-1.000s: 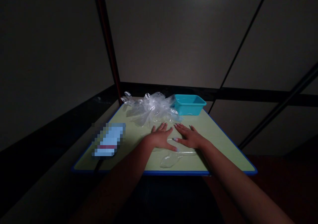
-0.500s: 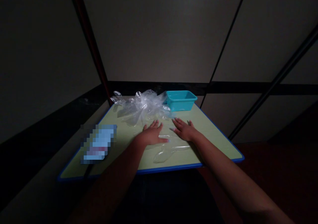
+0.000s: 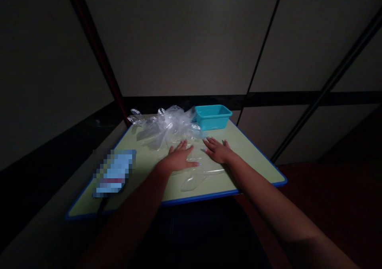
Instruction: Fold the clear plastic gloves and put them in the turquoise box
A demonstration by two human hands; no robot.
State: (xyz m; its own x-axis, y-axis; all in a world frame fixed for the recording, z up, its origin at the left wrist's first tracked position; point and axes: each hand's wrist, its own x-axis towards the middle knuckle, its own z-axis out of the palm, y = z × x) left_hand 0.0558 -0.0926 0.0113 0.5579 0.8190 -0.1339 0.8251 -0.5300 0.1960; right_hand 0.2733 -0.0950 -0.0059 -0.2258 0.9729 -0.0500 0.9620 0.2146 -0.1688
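A thin clear plastic glove (image 3: 193, 180) lies flat on the pale green table (image 3: 143, 181). My left hand (image 3: 179, 158) rests palm down on the plastic's left part, fingers spread and holding nothing. To its right, my right hand (image 3: 219, 151) also lies palm down with its fingers apart, on or beside the plastic's right side. The part of the plastic under both hands is hidden. Beyond my left hand is a crumpled heap of clear plastic (image 3: 167, 125).
A turquoise bin (image 3: 213, 117) stands at the back right of the table, beside the heap. At the left edge lies a pixelated, bluish flat object (image 3: 115, 173). The table has a blue rim, and a panelled wall rises behind it.
The whole view has shifted and tilted slightly, so the table appears a little further left. Both hands still lie spread on the plastic, almost unmoved against the table.
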